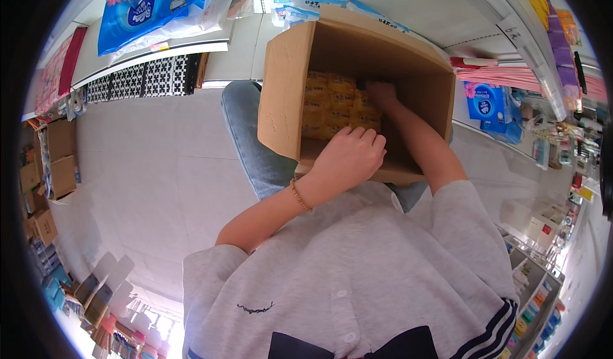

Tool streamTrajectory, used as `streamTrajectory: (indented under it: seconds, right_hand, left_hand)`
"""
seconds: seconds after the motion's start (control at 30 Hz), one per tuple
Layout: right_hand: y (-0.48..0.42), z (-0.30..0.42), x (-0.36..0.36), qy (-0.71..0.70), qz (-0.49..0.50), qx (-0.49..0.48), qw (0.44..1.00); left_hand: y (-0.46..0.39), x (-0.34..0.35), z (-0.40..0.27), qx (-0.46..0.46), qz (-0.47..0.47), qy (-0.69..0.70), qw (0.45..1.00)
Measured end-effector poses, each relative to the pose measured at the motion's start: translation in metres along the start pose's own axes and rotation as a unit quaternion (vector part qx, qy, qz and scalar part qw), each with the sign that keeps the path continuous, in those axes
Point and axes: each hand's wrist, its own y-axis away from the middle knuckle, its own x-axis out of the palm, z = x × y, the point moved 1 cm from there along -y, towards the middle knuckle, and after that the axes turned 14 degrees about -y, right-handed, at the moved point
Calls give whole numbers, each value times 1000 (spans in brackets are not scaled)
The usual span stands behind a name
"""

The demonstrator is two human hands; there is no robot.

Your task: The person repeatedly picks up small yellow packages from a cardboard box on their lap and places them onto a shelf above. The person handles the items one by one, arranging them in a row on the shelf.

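An open cardboard box [282,90] rests tilted over my legs, its mouth facing me. Inside lie yellow plastic-wrapped packs [335,105], set in rows along the box's left part. My right hand [381,95] reaches deep into the box, against the right side of the packs; shadow hides its fingertips. At the near side of the mouth is my left hand [352,150], its fingers curled at the lower edge of the packs. Whether either hand grips a pack cannot be made out. A beaded bracelet [300,196] circles my left wrist.
Blue-and-white packets [306,7] lie on the shelf behind the box. A large blue package [153,11] sits on the upper left shelf, above black-and-white patterned goods [143,78]. Blue packs [488,102] stand at the right. Cardboard boxes [60,158] line the far left.
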Motion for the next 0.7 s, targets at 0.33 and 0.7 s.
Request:
streamTrajectory:
  seconds: [0.33,0.7]
  right_hand:
    - [30,4,28,-1,-67,-83,994]
    - [19,-18,48,-13,-52,-101,993]
  left_hand:
    - [1,-1,-3,-5,-12,24,1000]
    - [-2,-3,-4,-1,4,34,999]
